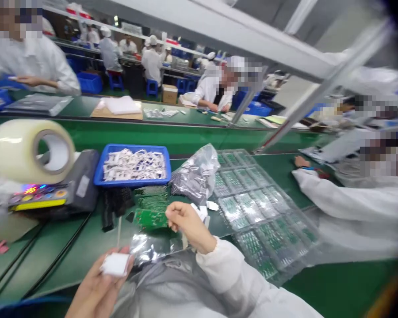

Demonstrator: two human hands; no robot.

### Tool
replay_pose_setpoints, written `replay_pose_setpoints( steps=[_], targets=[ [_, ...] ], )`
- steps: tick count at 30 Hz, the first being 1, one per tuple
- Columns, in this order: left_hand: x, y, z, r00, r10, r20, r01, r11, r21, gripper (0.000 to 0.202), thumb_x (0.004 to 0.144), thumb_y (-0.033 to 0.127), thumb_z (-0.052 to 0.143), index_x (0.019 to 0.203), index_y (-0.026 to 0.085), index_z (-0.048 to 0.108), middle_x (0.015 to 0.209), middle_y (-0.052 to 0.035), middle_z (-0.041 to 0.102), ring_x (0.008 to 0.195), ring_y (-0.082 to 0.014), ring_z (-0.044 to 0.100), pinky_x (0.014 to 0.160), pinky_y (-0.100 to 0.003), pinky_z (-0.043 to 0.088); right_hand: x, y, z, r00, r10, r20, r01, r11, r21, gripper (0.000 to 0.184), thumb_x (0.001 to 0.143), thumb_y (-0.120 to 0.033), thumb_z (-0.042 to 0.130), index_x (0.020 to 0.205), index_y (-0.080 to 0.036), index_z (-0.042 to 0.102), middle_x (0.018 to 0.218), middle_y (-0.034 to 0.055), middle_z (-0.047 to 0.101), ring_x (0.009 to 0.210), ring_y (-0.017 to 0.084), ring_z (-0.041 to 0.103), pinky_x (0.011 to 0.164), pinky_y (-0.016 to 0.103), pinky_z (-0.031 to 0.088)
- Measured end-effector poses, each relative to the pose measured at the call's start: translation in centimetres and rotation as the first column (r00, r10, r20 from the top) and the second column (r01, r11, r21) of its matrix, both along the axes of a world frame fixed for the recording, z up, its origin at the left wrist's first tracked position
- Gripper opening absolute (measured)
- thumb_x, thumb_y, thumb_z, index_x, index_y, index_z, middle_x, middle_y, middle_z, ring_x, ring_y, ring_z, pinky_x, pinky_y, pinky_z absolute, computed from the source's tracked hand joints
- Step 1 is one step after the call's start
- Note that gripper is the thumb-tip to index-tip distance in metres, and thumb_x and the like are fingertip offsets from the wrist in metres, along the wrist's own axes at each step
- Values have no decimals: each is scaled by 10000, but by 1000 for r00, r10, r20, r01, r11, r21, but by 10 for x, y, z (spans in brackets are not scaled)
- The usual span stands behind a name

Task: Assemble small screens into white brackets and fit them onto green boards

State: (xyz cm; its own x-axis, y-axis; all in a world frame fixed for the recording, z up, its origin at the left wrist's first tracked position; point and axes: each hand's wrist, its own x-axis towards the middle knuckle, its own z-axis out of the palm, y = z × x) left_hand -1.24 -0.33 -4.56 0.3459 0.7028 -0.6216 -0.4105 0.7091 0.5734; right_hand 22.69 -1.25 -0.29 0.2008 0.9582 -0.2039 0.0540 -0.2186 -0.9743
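Left hand [97, 280] gripping one white block [115, 264] | right hand [189, 224] pinching one green board [151, 218] | one blue bin [132, 183] standing right of one tape roll [13, 150]

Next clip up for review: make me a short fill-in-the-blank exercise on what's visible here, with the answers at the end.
1. The small piece held in the left hand is coloured ____.
2. The right hand pinches the right end of a circuit board coloured ____.
3. The tray heaped with loose pieces is coloured ____.
4. The big roll of tape is near the ____ edge of the picture.

Missing words: white; green; blue; left.
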Motion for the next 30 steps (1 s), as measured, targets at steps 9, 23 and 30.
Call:
replay_pose_setpoints(
  steps=[9,23,30],
  targets=[
    [17,-3,30,993,44,106,-84,908,411,376,581,338,818,908,195,700,824,-55,742,757,-201,667,749,-330,520,-61,-1,19,834,210,-511,-314,941,-125,390,697,-518,697,639,-173,525,459,-46,480,422,63,350,450,215,262],
    [10,-6,20,998,-12,54,-14,895,446,334,625,392,780,899,207,734,969,-78,739,969,-273,649,908,-426,470,-76,5,17,895,227,-385,-301,942,-145,463,665,-539,700,547,-195,414,449,-91,305,461,67,203,498,254,118],
    [9,-4,21,998,-8,63,-21,891,453,351,631,368,781,947,223,728,950,-77,745,931,-269,663,890,-428,479,-77,5,15,901,232,-368,-300,943,-141,466,663,-532,700,546,-194,402,497,-71,345,497,79,262,503,244,164]
  ],
)
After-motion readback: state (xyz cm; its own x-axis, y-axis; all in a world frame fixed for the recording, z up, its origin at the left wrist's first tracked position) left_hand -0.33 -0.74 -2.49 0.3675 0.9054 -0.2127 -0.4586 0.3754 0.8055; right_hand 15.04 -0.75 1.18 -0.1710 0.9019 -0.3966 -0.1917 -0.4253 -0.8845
